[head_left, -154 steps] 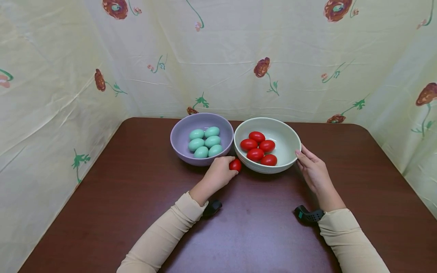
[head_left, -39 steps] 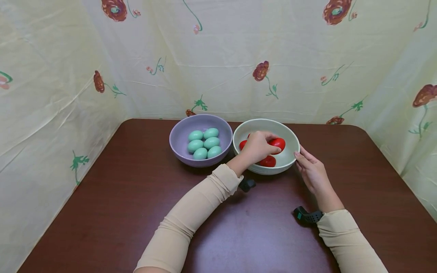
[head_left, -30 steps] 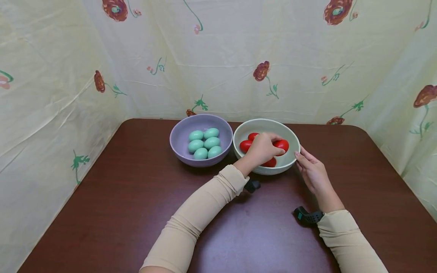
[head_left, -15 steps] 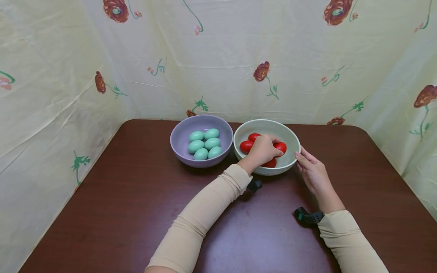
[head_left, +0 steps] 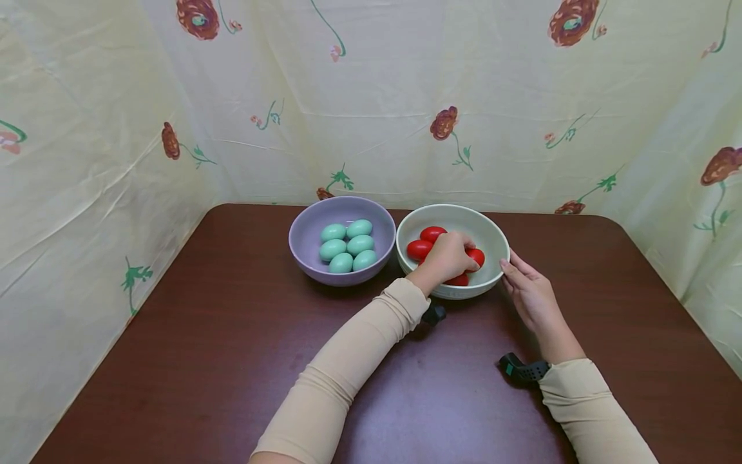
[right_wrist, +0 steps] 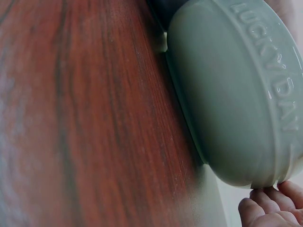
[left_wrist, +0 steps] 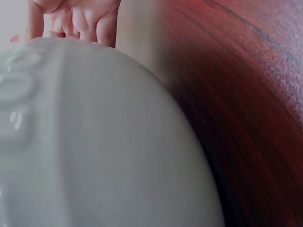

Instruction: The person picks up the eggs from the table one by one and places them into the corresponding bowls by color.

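My left hand (head_left: 445, 256) reaches into the pale green bowl (head_left: 491, 233) and pinches a red egg (head_left: 476, 258) between thumb and fingers, low on the right side. Other red eggs (head_left: 420, 249) lie around and partly under that hand. At the bowl's right side, my right hand (head_left: 534, 303) holds the rim, thumb at the top edge. In the right wrist view, its fingertips (right_wrist: 265, 201) are against the outer wall of the bowl (right_wrist: 222, 94), which bears raised letters. The bowl's wall (left_wrist: 123, 132) fills much of the left wrist view.
Close on the left stands a purple bowl (head_left: 301, 241) with several mint-green eggs (head_left: 361, 243) in it. Both bowls stand near the far edge of the brown table (head_left: 232, 309). Behind it hangs a flowered cloth (head_left: 371, 96).
My left hand has carried the red egg from in front of the bowls up into the pale green bowl, then lowered it slightly. My right hand has stayed on the rim.
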Motion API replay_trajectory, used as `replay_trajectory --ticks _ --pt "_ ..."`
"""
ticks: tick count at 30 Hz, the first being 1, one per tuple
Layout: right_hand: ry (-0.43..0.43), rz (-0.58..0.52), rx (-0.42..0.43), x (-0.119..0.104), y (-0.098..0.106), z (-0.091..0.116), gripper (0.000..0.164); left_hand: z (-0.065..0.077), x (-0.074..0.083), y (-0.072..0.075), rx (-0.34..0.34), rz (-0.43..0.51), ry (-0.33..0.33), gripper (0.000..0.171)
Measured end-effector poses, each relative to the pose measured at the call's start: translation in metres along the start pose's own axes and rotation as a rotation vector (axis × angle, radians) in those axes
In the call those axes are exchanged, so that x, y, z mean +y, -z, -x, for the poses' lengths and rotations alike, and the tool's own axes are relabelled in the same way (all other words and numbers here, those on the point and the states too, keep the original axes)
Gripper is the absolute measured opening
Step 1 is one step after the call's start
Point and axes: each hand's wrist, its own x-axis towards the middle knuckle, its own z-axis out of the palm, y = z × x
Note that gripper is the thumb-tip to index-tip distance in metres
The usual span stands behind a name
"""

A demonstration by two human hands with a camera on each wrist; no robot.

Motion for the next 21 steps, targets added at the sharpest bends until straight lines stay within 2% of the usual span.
replay_trajectory --ticks 8,17,21 --pt "-0.015 0.016 0.014 -0.0010 -0.0016 0.0005 0.071 -0.0007 -0.0029 -0.0005 -0.011 0.001 0.026 0.029" --pt "-0.006 0.001 0.012 -0.0010 -0.0004 0.0002 0.069 0.0008 0.0003 0.0009 -0.017 -0.046 0.014 0.024" --pt "-0.011 0.004 0.013 -0.0012 0.0002 0.0005 0.069 0.0005 0.0009 0.0006 -0.020 -0.056 0.015 0.027"
